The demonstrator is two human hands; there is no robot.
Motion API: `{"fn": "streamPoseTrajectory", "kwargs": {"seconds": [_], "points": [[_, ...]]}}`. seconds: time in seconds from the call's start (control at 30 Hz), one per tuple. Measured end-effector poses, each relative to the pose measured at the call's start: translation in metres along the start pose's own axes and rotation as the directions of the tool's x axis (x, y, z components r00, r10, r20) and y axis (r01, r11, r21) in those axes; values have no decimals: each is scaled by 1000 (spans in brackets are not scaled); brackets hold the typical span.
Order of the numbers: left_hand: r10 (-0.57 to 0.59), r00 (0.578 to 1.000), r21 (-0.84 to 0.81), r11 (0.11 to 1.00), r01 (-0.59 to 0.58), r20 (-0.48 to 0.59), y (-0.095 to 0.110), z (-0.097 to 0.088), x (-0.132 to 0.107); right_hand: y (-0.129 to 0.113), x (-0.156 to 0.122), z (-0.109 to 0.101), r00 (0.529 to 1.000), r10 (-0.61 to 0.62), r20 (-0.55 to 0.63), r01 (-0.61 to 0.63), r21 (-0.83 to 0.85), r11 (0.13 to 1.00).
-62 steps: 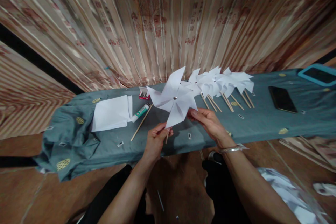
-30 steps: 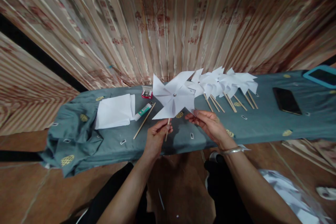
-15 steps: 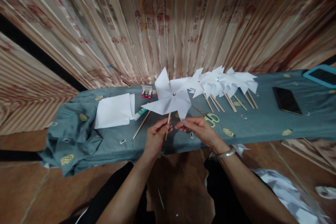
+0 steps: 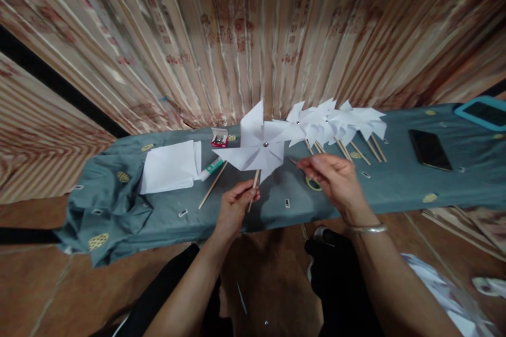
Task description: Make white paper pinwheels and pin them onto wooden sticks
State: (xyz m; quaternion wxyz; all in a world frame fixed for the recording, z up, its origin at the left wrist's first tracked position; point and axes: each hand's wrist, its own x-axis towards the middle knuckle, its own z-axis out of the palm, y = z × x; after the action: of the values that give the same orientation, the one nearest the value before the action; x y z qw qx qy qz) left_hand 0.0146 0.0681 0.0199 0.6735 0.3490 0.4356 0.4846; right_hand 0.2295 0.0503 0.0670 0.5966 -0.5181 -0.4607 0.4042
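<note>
My left hand [image 4: 235,205] pinches the wooden stick of a white paper pinwheel [image 4: 259,147] and holds it upright over the front of the cloth-covered bench [image 4: 395,184]. A metal pin sits at the pinwheel's centre. My right hand [image 4: 337,179] is off the pinwheel, to its right. Its fingers are bunched together over a pair of scissors [image 4: 293,160] with yellow-green handles that lies on the cloth. Whether the fingers grip the scissors is hidden.
A stack of white paper [image 4: 169,167], a glue tube [image 4: 213,167], a small red pin box [image 4: 219,140] and a loose stick [image 4: 212,186] lie to the left. Several finished pinwheels [image 4: 340,121] lie behind, with a black phone [image 4: 429,149] and blue-cased tablet [image 4: 480,112] to the right. A curtain hangs behind.
My right hand turned the pinwheel's blades, then let go and moved right, over the scissors. My left hand kept hold of the stick.
</note>
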Motion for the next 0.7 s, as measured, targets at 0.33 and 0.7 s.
{"fn": "streamPoseTrajectory", "kwargs": {"seconds": [0.33, 0.7], "points": [[-49, 997, 58, 997, 46, 55, -6, 3, -1, 17, 13, -2, 995, 16, -97, -10, 63, 998], [-45, 999, 22, 999, 45, 21, -7, 5, 1, 16, 5, 15, 969, 240, 51, -246, 222, 944]]}}
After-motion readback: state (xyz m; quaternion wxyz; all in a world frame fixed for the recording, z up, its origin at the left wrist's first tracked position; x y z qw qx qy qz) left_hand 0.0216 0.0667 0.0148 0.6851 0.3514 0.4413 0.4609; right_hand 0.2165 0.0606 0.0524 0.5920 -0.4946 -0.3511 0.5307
